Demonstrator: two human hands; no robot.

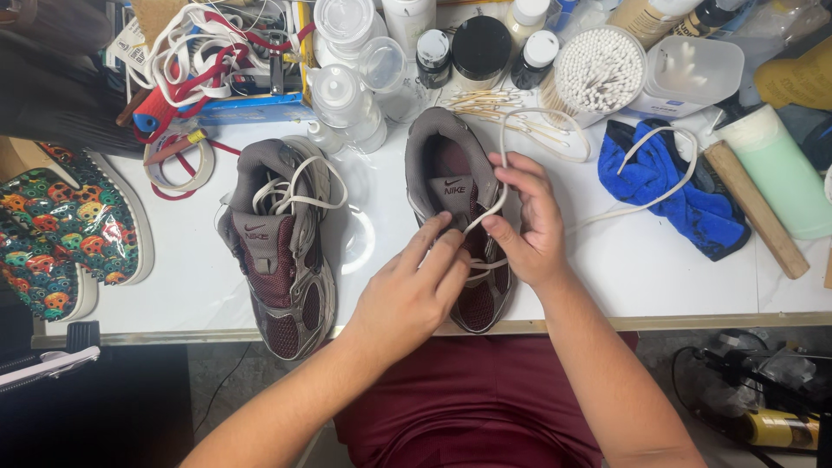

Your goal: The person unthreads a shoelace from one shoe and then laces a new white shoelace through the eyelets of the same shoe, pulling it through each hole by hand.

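Observation:
Two grey and maroon sneakers lie on the white table [659, 277]. The right sneaker [449, 165] is under both my hands. My right hand [530, 221] pinches a white lace [507, 121] that loops up past the heel and runs off to the right. My left hand [414, 290] has its fingertips on the lace at the eyelets, over the tongue. The left sneaker [282, 251] sits apart to the left, with a loose white lace piled in its opening.
A blue cloth [672, 186] and a wooden handle [752, 208] lie right of the shoe. Bottles, jars and a tub of cotton swabs [600, 69] crowd the back. Patterned colourful shoes [61, 225] sit at the left edge, with a pile of laces [208, 52] behind.

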